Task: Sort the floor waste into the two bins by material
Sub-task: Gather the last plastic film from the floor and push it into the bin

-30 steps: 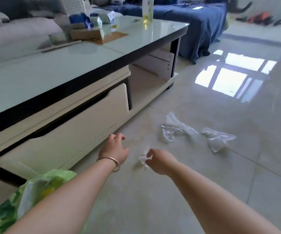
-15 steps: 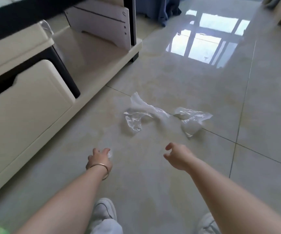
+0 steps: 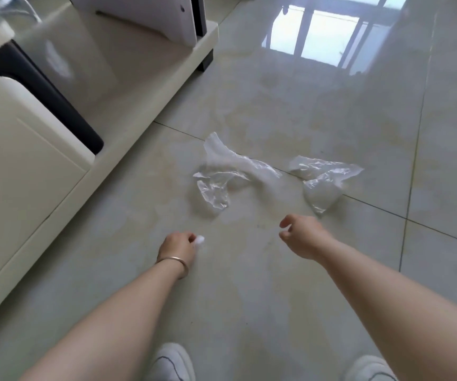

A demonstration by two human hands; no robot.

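While both arms reach down over the glossy beige tiled floor (image 3: 276, 312), the scene reads as follows, placed against the larger crumpled clear plastic bag (image 3: 222, 174).

Left hand (image 3: 176, 247): nearer the person than the bag and a little to its left, fingers curled shut around a small white scrap (image 3: 200, 240) that peeks out at the knuckles; its material cannot be told.

Right hand (image 3: 303, 235): near the bag's right side, empty, thumb and fingers loosely parted.

Second crumpled clear plastic bag (image 3: 323, 180): just right of the larger one, almost touching it, just beyond the right hand.

Cream low cabinet (image 3: 29, 166): well to the bag's left.

Bins: not in view.

Risk: thin film lying flat on slick tile would likely slide away or tear under a shallow pinch.

Risk: bunching bags into the left hand's scrap could mix materials before sorting.
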